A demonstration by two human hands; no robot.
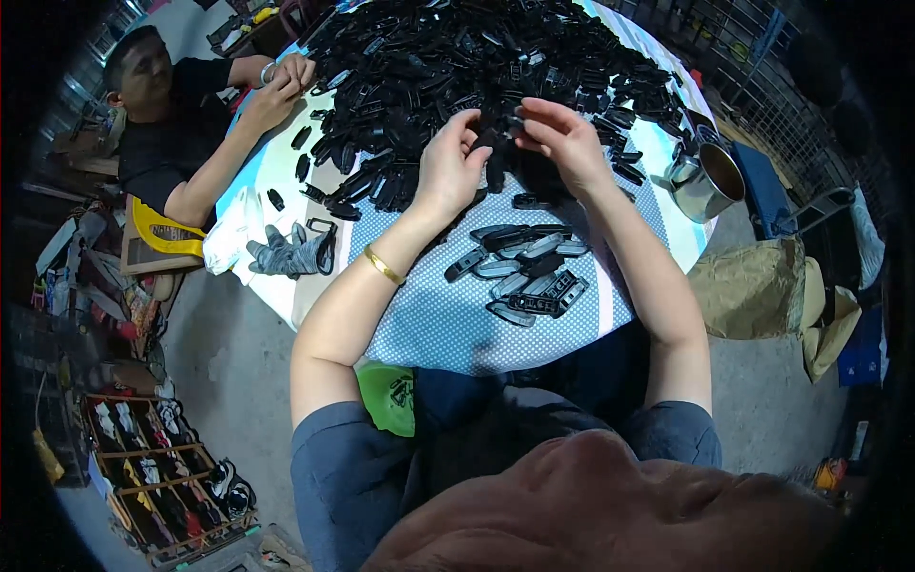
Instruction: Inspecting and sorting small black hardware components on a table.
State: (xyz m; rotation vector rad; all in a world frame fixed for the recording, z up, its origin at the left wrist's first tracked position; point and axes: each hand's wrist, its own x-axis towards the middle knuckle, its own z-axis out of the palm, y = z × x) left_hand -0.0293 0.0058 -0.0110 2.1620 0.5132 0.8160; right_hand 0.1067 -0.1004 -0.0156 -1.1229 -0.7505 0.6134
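Note:
My left hand [450, 167] is over the near edge of a big heap of black plastic parts [419, 67]. Its fingers are curved, with the thumb apart from them and nothing visible between. Facing it, my right hand [564, 145] has a small dark piece at its fingertips, apparently a black plastic part, blurred against the heap. Below both hands, on the dotted white cloth [419, 315], lies a smaller group of oblong black and grey plastic parts [524, 267]. Some lie face up and some show their hollow inside.
At the left edge sits another person [157, 124], both hands at the heap. Grey gloves [291, 253] lie near a yellow curved object [162, 232]. A metal mug [707, 183] stands at the table's right edge, a brown sack [753, 286] beyond it. A rack [157, 467] stands lower left.

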